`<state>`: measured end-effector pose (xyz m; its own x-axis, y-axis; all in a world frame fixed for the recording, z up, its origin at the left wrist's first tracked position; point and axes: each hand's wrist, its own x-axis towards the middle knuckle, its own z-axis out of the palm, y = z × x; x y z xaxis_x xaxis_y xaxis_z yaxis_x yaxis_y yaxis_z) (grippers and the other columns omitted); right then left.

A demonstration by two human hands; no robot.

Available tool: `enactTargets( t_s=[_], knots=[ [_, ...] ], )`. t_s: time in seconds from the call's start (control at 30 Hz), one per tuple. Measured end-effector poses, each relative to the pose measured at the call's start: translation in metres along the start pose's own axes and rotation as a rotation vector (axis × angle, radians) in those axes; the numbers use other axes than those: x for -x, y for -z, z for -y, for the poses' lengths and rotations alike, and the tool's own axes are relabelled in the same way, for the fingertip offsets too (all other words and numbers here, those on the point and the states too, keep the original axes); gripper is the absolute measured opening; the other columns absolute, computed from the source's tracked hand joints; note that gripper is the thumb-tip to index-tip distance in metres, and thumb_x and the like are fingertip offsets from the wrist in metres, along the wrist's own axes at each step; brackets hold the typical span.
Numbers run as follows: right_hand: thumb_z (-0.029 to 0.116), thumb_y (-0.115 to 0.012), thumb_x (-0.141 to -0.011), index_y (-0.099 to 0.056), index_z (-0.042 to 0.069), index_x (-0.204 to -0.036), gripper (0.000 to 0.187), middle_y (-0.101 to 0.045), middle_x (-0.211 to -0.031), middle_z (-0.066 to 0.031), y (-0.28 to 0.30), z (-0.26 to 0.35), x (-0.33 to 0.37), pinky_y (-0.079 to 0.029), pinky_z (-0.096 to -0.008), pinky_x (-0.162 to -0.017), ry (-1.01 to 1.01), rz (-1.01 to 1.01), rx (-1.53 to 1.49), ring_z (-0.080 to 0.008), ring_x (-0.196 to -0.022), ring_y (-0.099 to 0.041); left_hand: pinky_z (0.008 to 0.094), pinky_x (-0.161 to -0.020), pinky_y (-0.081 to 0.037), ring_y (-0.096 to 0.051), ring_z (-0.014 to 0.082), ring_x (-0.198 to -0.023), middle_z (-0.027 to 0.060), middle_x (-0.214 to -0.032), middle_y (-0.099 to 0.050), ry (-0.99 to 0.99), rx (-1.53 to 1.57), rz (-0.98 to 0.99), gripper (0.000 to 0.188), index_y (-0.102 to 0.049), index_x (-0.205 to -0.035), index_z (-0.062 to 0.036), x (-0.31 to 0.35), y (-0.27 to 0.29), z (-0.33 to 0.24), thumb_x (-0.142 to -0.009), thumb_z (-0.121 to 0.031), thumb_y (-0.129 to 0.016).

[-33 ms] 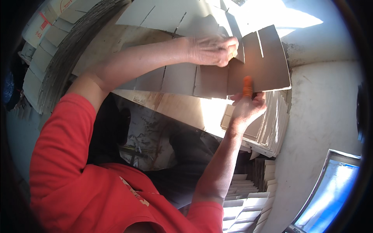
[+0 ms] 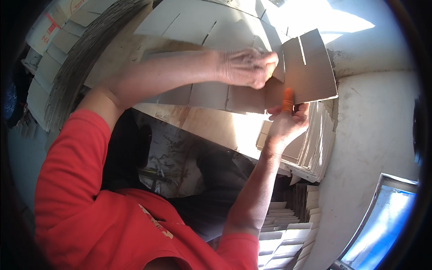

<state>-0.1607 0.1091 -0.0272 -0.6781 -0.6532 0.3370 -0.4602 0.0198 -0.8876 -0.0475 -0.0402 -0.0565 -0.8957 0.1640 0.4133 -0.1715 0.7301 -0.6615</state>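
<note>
The right hand [image 2: 290, 123], wearing an orange finger cover [image 2: 288, 100], pinches a slotted cardboard sheet [image 2: 311, 76] that spreads upward from that grip. Up and left, the left hand [image 2: 247, 67] is curled; around what, I can't tell. Below the pinch sits a cardboard stack [image 2: 317, 141].

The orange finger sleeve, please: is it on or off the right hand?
On: the orange sleeve wraps one digit of the right hand.

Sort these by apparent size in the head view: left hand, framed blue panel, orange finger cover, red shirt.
1. Red shirt
2. Framed blue panel, partly cut off
3. Left hand, slightly blurred
4. Orange finger cover
</note>
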Motion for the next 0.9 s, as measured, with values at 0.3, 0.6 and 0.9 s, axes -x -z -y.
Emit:
enactTargets(
  t_s=[0.3, 0.6, 0.9],
  knots=[
    [0.017, -0.062, -0.093, -0.058, -0.002, -0.088, 0.02, -0.061, -0.065, -0.0075, -0.002, -0.003, 0.008, -0.041, -0.0253, -0.038, -0.048, -0.028, 0.236, -0.0101, -0.038, -0.052, 0.0268, -0.058, -0.05, -0.05, 0.0153, -0.078, 0.0037, -0.087, -0.056, 0.422, 0.584, -0.173, 0.037, -0.063, -0.072, -0.0024, 0.005, 0.049, -0.045, -0.068, -0.037, -0.075],
    [0.004, -0.061, -0.09, -0.055, -0.002, -0.079, 0.014, -0.059, -0.059, -0.0077, -0.006, -0.012, 0.007, -0.041, -0.023, -0.041, 0.057, -0.042, 0.195, -0.0076, -0.042, -0.051, 0.0448, -0.1, -0.036, -0.041, 0.0264, -0.121, 0.0148, -0.127, -0.046, 0.741, 0.398, 0.18, 0.045, -0.048, -0.124, 0.0002, -0.003, -0.09, 0.069, -0.088, -0.025, -0.057],
    [0.006, -0.062, -0.09, -0.052, 0.0, -0.072, 0.022, -0.058, -0.051, -0.0077, -0.007, -0.004, 0.005, -0.041, -0.024, -0.039, -0.035, -0.031, 0.265, -0.0097, -0.04, -0.053, 0.0389, -0.085, -0.045, -0.054, 0.026, -0.093, 0.0132, -0.092, -0.055, 0.572, 0.509, -0.017, 0.011, -0.057, -0.086, -0.0013, -0.002, -0.11, 0.076, -0.086, -0.012, -0.055]
  ],
)
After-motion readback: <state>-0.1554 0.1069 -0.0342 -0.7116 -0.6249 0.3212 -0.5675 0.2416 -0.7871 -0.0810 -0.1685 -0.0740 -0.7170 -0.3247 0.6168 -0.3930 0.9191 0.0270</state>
